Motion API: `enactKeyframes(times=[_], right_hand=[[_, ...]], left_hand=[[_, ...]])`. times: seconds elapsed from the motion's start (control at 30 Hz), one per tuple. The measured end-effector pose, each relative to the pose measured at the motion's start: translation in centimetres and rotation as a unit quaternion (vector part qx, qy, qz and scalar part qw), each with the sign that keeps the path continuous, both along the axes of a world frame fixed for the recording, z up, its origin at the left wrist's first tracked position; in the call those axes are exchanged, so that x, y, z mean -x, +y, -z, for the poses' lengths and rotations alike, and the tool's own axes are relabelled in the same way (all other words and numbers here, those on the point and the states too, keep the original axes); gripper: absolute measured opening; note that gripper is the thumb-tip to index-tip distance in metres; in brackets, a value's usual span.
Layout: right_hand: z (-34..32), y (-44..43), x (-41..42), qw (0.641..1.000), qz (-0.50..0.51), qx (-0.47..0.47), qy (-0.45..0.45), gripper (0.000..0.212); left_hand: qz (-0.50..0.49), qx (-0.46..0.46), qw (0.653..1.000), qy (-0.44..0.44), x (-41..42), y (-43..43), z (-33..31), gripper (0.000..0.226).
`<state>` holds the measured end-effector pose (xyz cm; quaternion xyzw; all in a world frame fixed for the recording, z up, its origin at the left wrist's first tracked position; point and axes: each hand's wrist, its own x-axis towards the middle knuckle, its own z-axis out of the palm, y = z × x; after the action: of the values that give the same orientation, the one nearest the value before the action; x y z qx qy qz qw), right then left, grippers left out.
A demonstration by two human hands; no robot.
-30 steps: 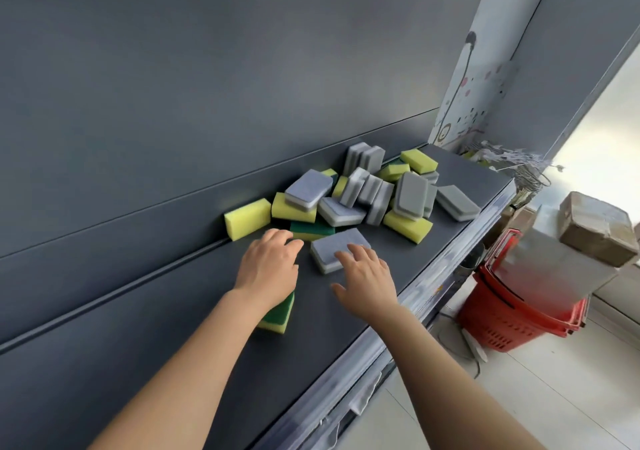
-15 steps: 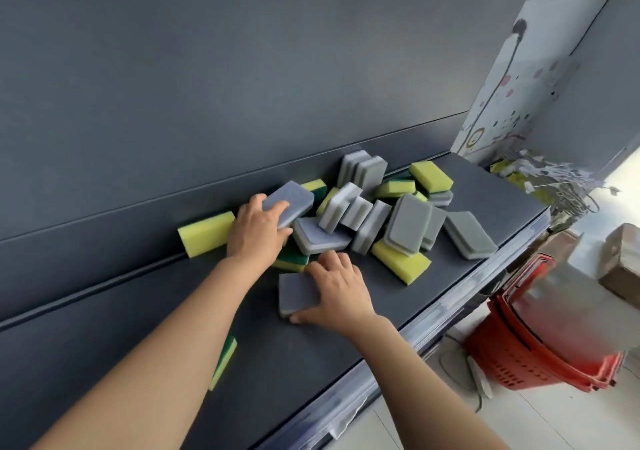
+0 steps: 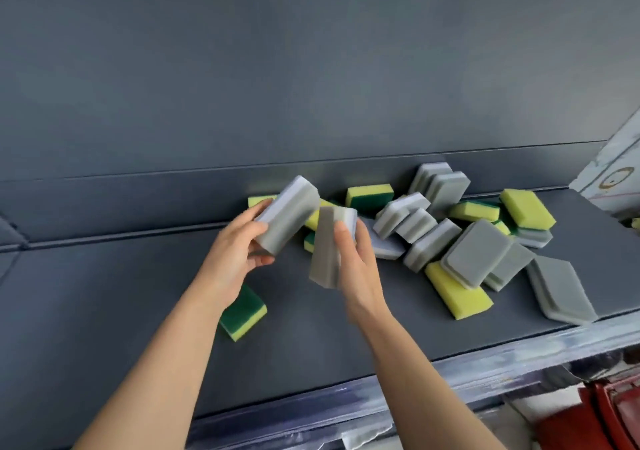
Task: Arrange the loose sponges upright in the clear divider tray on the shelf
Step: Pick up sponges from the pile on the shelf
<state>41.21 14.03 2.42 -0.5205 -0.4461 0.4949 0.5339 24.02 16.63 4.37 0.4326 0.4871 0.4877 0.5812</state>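
head view: left hand [image 3: 239, 252] grips a grey sponge [image 3: 289, 215], right hand [image 3: 356, 269] a second sponge [image 3: 329, 252], both held above the shelf [image 3: 311, 328], probably to pair them upright.

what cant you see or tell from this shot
Head view:
- Clear divider tray: not identifiable anywhere in frame.
- Yellow rectangular sponge: mostly hidden behind the grey-and-white sponge gripped by the left hand.
- Red plastic basket: cut off by bottom right corner.
- Grey rectangular sponge in the right hand: edges motion-blurred.
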Motion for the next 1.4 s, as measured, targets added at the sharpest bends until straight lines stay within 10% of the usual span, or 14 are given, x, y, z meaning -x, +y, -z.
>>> enactKeyframes(times=[0.27,0.7,0.9,1.4], right_hand=[[-1.1,-1.6,7.8,0.989,-0.14,-0.024,0.033,0.034],[-0.6,-10.5,25.9,0.964,-0.263,-0.038,-0.009,0.024],[-0.2,-16.1,35.4,0.951,-0.3,-0.067,0.006,0.047],[-0.9,-23.1,55.7,0.923,-0.368,-0.114,0.0,0.036]], left_hand=[[0.024,-0.005,0.999,-0.027,6.5,-7.9,1.6,0.058],[-0.313,-0.03,0.945,0.086,22.1,-21.1,2.4,0.016],[-0.365,-0.059,0.924,0.098,31.3,-28.5,2.7,0.061],[-0.451,-0.058,0.881,0.131,50.6,-38.6,2.1,0.049]])
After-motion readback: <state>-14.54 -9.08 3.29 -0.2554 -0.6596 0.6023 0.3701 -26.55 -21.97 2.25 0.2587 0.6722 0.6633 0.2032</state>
